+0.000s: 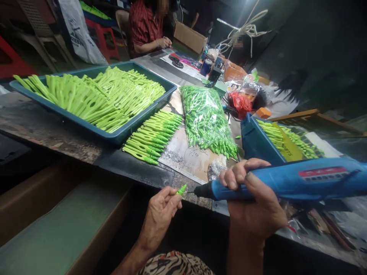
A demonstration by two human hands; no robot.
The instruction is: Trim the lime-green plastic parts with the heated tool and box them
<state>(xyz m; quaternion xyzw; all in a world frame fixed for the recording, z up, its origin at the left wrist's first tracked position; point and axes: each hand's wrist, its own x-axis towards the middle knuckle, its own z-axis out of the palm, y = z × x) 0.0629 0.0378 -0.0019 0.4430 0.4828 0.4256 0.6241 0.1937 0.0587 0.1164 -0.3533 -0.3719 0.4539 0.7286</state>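
Note:
My left hand (163,208) pinches a small green pointed tip (181,190) between thumb and fingers, just off the table's front edge. My right hand (255,202) is wrapped round a blue electric screwdriver (289,179), held almost level. Its thin bit (190,191) points left at the green tip; whether they touch I cannot tell. Beyond my hands lies a row of lime-green handles (151,137) with darker green tips on their ends. A clear bag (205,118) full of green tips lies to the right of that row. Near the screwdriver's nose sits a small bag of screws (216,169).
A blue tray (114,137) heaped with lime-green handles stands at the left. At the right is a blue bin (249,137) holding more green pieces. Across the table sits a person in a red shirt (145,26). An open cardboard box (17,194) is below the table's edge.

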